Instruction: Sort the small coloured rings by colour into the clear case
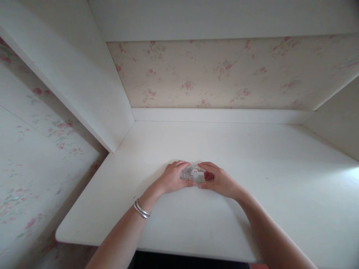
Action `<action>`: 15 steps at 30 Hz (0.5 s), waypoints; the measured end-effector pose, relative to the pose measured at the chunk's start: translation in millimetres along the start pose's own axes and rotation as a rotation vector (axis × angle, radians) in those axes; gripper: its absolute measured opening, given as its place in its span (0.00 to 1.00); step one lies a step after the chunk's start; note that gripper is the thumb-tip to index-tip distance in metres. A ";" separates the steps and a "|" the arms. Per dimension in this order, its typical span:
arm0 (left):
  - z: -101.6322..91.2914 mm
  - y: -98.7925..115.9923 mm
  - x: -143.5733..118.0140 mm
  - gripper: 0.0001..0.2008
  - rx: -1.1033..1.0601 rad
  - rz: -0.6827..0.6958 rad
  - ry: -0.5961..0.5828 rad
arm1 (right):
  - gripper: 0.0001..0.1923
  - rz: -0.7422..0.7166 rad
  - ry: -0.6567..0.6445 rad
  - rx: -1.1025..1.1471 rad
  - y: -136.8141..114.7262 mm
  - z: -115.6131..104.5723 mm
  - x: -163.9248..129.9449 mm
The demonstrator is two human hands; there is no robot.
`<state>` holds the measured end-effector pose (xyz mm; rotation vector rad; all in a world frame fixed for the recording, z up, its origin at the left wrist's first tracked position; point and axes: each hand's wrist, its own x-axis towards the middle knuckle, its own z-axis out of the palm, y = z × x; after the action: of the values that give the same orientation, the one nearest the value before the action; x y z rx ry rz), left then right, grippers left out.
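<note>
Two hands, left (pixel 171 178) and right (pixel 219 181), each grip a small clear packet (pixel 193 174) on the white desk (pixel 252 157).

No text, label, brand, number or sign could be read anywhere. The small clear packet (pixel 193 174) held between the hands near the middle of the desk (pixel 252 157) showed only a blurred pale print, too small to make out.

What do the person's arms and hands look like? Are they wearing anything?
Both forearms are bare, with no sleeves showing. The left hand has thin silver bangles around its wrist, looking like two or three rings stacked together. The right hand wears no bracelet, watch or glove. No rings can be made out on either hand.
</note>
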<state>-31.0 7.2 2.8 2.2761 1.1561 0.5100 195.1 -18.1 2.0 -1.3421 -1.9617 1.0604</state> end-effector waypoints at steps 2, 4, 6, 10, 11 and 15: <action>-0.3 0.0 0.0 0.35 0.000 0.005 0.002 | 0.33 -0.013 -0.013 -0.012 0.4 -0.4 0.1; -0.4 -0.1 -0.1 0.35 0.001 0.010 0.003 | 0.33 -0.025 -0.024 -0.026 1.0 -0.7 0.2; -0.5 -0.2 -0.3 0.34 0.003 0.014 0.002 | 0.34 -0.038 -0.033 -0.040 1.7 -0.6 0.1; -0.9 0.1 -0.8 0.34 -0.005 0.023 0.003 | 0.31 -0.046 -0.024 -0.058 2.6 -0.3 -0.1; -1.2 0.4 -0.9 0.34 -0.008 0.026 0.004 | 0.29 -0.046 -0.019 -0.058 2.7 -0.5 -0.2; -3.5 1.9 -1.3 0.34 -0.041 0.041 0.009 | 0.26 -0.063 -0.036 -0.034 2.9 -2.2 -1.3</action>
<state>-32.4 6.2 6.6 2.2690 1.0955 0.5552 198.8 -18.0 0.8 -1.2782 -2.0433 1.0320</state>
